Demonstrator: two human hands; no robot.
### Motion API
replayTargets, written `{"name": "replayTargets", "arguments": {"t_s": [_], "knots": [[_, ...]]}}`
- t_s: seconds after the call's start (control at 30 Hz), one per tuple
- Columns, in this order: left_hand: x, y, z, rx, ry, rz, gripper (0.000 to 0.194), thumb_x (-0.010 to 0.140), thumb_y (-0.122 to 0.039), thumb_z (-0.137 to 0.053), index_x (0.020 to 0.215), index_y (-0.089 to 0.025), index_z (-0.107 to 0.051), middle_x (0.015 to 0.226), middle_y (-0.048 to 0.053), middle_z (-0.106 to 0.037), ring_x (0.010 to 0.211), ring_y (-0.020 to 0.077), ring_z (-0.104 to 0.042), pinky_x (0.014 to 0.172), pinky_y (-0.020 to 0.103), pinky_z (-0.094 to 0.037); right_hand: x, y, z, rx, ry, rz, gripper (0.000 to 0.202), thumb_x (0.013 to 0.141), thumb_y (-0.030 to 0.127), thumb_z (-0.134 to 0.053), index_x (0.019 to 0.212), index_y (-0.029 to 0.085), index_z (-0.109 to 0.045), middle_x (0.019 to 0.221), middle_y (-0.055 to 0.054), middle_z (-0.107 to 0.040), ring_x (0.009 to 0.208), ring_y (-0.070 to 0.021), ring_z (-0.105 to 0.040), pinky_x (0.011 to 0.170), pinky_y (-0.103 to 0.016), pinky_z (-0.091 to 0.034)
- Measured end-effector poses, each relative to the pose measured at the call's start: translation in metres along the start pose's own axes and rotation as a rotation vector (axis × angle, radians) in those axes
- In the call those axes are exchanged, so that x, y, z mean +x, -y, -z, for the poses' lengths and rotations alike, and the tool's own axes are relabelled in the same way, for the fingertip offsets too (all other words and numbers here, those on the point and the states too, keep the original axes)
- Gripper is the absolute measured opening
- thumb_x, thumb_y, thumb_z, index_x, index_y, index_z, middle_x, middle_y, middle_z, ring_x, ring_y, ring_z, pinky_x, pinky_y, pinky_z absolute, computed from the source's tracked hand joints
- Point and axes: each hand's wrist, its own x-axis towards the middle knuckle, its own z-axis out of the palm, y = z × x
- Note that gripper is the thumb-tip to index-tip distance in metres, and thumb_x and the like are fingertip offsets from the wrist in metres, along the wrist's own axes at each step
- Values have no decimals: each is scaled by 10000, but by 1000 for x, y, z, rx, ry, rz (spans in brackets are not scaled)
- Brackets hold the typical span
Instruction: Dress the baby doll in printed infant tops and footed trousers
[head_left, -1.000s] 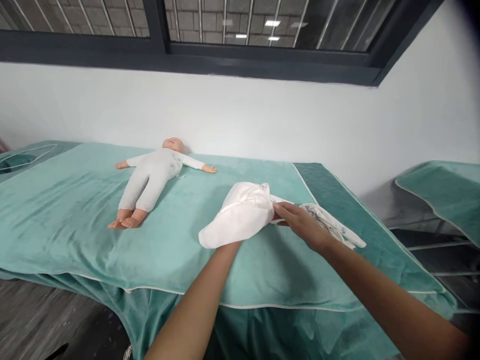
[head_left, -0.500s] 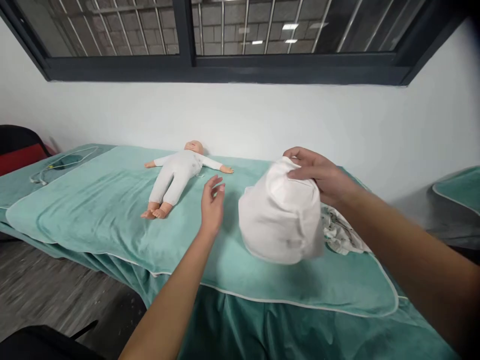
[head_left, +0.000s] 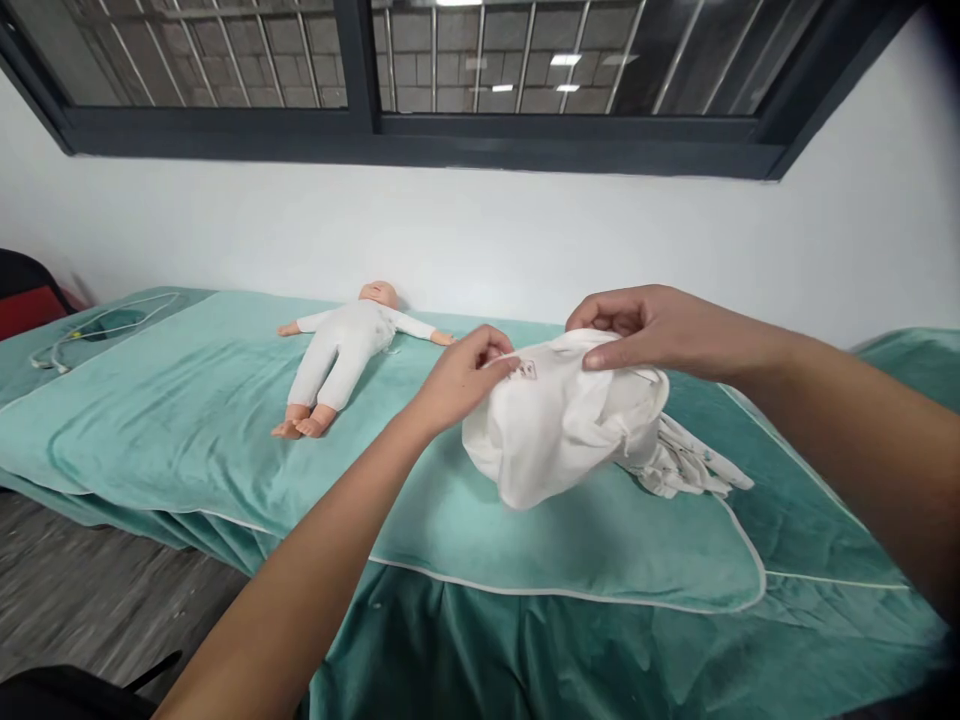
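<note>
A soft white cloth garment [head_left: 551,430], rounded like a cap, hangs between my two hands above the bed; its exact kind is unclear. My left hand [head_left: 472,375] pinches its upper left edge beside a small dark print. At the top right, my right hand [head_left: 637,325] grips it between thumb and fingers. Behind and below the garment lies a crumpled white patterned cloth [head_left: 686,460], partly hidden. Farther left, a baby doll [head_left: 349,345] in a white suit lies on its back, arms spread, bare feet towards me.
A green padded cover [head_left: 202,400] with white piping lies over the bed. A pale cord [head_left: 52,355] is coiled at the far left, near a black and red chair [head_left: 26,290]. Behind the bed rises a white wall [head_left: 480,240] below a barred window [head_left: 442,80].
My left hand has moved right and taken hold of the garment's left edge. The garment has tipped and spread sideways, showing the print. The view has shifted slightly right.
</note>
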Motion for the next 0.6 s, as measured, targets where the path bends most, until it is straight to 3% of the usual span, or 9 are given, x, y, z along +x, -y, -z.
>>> {"name": "replayTargets", "arguments": {"t_s": [0.1, 0.2, 0.3, 0.37, 0.47, 0.6], "knots": [[-1, -8, 5, 248, -209, -144, 116, 923, -321, -575, 931, -207, -557, 807, -20, -588, 758, 123, -537, 702, 253, -412, -4, -6, -7, -209, -184, -97, 331, 811, 515, -684, 867, 192, -638, 736, -9, -614, 626, -136, -527, 547, -260, -363], [0, -20, 8, 564, -214, -275, 85, 959, -295, -515, 983, -220, -547, 865, -6, -612, 773, 140, -554, 665, 262, -390, -1, -9, -17, -529, -460, -126, 249, 822, 454, -649, 808, 209, -603, 687, 8, -568, 614, -141, -479, 567, -275, -329], [1, -29, 12, 850, -180, -265, 129, 954, -194, -454, 1035, -237, -546, 991, 15, -638, 785, 158, -577, 609, 272, -353, 3, -9, -24, -769, -677, -133, 170, 831, 343, -591, 952, 224, -606, 712, -7, -590, 628, -175, -481, 600, -295, -326], [1, -32, 16, 975, -186, -192, 225, 910, -112, -439, 1058, -245, -546, 1054, 27, -641, 790, 174, -587, 592, 280, -341, 4, -10, -26, -861, -712, -184, 273, 852, 307, -539, 1104, 213, -582, 728, -30, -606, 626, -199, -483, 609, -308, -328], [-2, -30, 24, 1055, -249, -86, 347, 827, -35, -436, 1076, -250, -545, 1104, 42, -635, 821, 200, -596, 590, 292, -346, 2, -15, -28, -959, -647, -260, 369, 884, 293, -483, 1233, 185, -539, 728, -61, -617, 630, -227, -501, 625, -327, -337], [-5, -20, 35, 1034, -339, -21, 385, 778, -21, -439, 1061, -252, -559, 1135, 52, -614, 861, 213, -596, 600, 301, -369, -2, -28, -28, -1013, -586, -258, 276, 876, 243, -451, 1091, 203, -619, 796, -90, -654, 690, -240, -549, 639, -331, -344]]}}
